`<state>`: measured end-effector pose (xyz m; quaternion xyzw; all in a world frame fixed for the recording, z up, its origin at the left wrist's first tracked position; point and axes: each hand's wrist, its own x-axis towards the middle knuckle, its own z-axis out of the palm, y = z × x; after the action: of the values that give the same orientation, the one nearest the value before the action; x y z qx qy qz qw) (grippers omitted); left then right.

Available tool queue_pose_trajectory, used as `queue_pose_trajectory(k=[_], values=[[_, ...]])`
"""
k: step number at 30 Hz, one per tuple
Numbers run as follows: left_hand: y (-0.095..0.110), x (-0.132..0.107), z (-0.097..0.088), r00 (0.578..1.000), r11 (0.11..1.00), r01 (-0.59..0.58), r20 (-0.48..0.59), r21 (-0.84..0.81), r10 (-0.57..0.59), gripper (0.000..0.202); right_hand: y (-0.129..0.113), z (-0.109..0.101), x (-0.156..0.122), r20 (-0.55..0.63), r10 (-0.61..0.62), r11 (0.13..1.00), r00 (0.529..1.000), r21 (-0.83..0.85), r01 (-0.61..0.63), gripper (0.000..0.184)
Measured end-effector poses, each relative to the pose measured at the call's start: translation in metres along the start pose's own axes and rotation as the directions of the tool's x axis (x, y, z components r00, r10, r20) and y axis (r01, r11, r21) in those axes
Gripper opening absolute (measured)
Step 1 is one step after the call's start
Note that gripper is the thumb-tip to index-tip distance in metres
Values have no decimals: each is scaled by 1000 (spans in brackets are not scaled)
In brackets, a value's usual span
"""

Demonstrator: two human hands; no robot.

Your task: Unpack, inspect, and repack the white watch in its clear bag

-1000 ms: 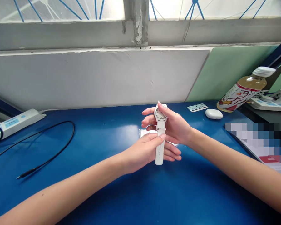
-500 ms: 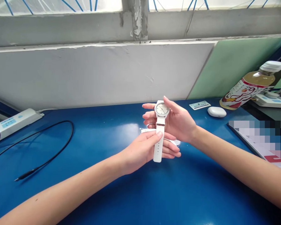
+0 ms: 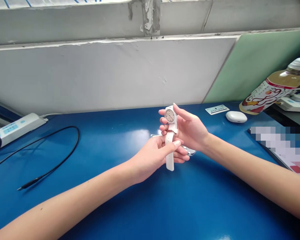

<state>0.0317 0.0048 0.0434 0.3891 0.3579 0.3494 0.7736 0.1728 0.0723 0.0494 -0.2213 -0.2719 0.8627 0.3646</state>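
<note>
A white wristwatch (image 3: 169,115) with a round pale dial is held above the blue table, its strap hanging down toward me. My right hand (image 3: 190,128) grips the watch case between thumb and fingers. Lower down, my left hand (image 3: 155,155) pinches the strap (image 3: 169,161), thumb on top and fingers behind; the strap's holed end sticks out below. Behind both hands lies a clear-edged item (image 3: 190,151) on the table, mostly hidden, so I cannot tell what it is.
To the left are a white power strip (image 3: 17,130) and a looped black cable (image 3: 75,143). On the right stand a drink bottle (image 3: 272,88), a white earbud case (image 3: 236,116), a card (image 3: 217,109) and a partly blurred booklet (image 3: 282,150). A wall (image 3: 102,73) closes off the back.
The watch has turned in my hands, its dial now angled more to the left, and the strap bends more below the case. My view has tilted slightly downward.
</note>
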Motion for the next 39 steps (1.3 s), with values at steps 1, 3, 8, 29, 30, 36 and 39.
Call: queue_pose_trajectory(k=[1,3,8,29,30,36,39], values=[[0,0,0,1000,1000,-5,-17,-9,5,24,-1,-2,1,-16,-30,1000,999,-6,30,26],[1,0,-1,999,998,-5,-33,-68,3,27,-1,-5,2,-52,-98,994,994,-56,95,20],[2,-1,2,999,991,32,22,-128,-30,43,2,-7,1,23,-142,965,990,-219,144,26],[5,-6,7,984,984,-155,-79,92,162,36,-21,-1,0,-14,-450,781,893,-492,386,37],[7,-5,7,979,984,-159,-116,85,168,32,-18,2,-1,-54,-453,815,890,-430,389,31],[15,-1,5,942,969,-242,-228,44,245,33,-4,13,-8,44,-401,855,915,-341,391,31],[16,1,0,932,966,-254,-253,51,258,35,-2,10,-8,116,-387,827,915,-395,400,36]])
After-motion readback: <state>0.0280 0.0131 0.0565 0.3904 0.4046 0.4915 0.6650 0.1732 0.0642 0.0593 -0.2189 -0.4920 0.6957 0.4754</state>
